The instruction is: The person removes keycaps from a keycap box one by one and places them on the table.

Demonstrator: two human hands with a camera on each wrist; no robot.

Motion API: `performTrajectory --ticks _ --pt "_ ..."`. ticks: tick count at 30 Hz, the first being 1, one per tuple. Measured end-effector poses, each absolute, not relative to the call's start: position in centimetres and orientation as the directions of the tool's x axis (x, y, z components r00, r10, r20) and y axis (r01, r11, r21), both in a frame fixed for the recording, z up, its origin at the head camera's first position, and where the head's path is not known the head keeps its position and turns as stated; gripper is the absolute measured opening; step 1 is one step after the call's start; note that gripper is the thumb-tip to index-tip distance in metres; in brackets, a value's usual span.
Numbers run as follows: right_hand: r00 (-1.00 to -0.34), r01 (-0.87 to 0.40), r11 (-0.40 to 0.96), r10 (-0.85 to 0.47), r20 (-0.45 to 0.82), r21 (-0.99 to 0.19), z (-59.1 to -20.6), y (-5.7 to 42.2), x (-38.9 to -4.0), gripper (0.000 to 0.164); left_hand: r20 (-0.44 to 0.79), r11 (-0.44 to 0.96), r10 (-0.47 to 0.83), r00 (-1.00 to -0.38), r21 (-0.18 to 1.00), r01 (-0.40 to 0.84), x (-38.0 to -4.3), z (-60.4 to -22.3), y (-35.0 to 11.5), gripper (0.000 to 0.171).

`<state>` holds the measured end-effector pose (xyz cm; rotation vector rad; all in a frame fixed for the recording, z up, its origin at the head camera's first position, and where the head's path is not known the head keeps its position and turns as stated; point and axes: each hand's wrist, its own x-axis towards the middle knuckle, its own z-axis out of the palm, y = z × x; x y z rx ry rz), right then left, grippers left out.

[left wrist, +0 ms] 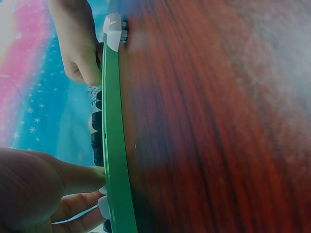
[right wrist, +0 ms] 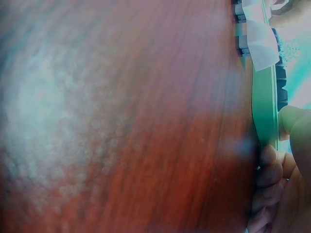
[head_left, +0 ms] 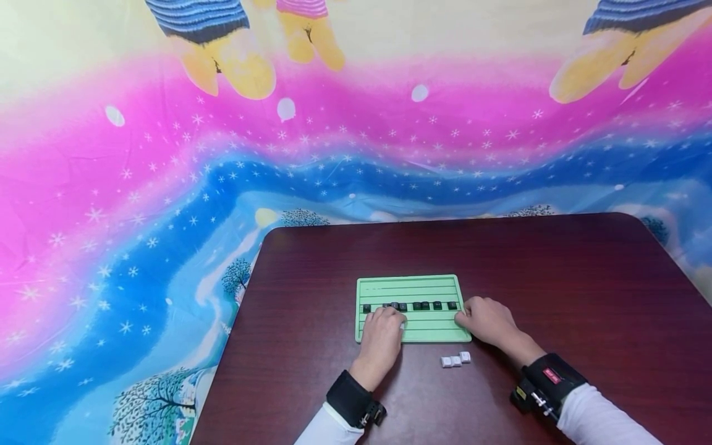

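Observation:
A pale green ridged board (head_left: 428, 334) lies on the table, carrying a row of black keycaps (head_left: 421, 306) along one of its ridges. My left hand (head_left: 381, 337) reaches over the board's left half. Its thumb and fingers pinch a white keycap (left wrist: 104, 207) low over the board, largely hidden behind the hand in the head view. At the board's right edge, my right hand (head_left: 489, 321) grips the rim, thumb on top and curled fingers (right wrist: 269, 172) beside and below it. Several white keycaps (head_left: 456, 361) sit in front of the board.
The dark reddish wooden table (head_left: 556, 266) extends around the board. Behind it hangs a colourful printed cloth (head_left: 356, 136). Each wrist wears a black strap (head_left: 350, 398) with a small camera device.

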<state>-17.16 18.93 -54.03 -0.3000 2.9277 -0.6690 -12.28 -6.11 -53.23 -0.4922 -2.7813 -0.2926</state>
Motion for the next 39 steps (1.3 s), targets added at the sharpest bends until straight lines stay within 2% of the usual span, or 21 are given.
performTrajectory --ticks 22,39 --pt "-0.973 -0.169 0.884 -0.220 -0.070 -0.436 -54.00 18.91 -17.23 0.041 0.348 0.910 0.307 -0.886 0.164 0.380 -12.43 -53.28 -6.31 0.017" --pt "-0.973 -0.166 0.886 -0.218 -0.072 -0.433 -54.02 18.94 -17.16 0.040 0.320 0.909 0.307 -0.896 0.180 0.376 -11.93 -52.88 -6.36 0.018"
